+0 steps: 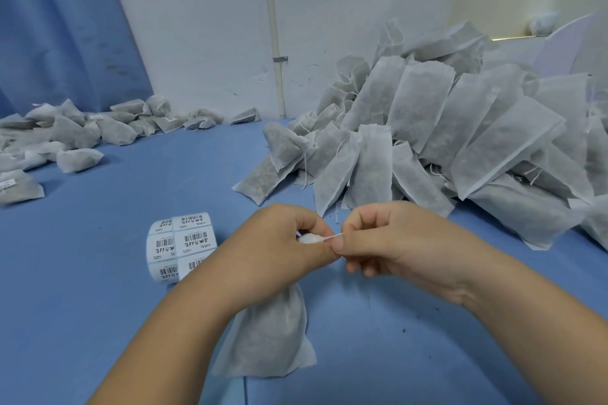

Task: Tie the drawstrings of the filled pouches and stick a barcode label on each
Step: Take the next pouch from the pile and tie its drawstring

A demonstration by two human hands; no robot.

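**Pouch neck gathered, string pulled taut**

The left hand (283, 240) curls its fingers round the bunched neck of a filled pouch (273, 339), which lies on the blue tabletop (98, 306). Touching it, the right hand (388, 237) pinches the drawstring (333, 236) taut. A barcode label roll (179, 246) sits just left, and a heap of pouches (444, 141) rises behind.

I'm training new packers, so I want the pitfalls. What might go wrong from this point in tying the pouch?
1. The right hand pinches the thin drawstring taut while the left hand grips the pouch at its neck; a hard tug might snap it.
2. The label roll lies close by the left forearm and might get knocked away.
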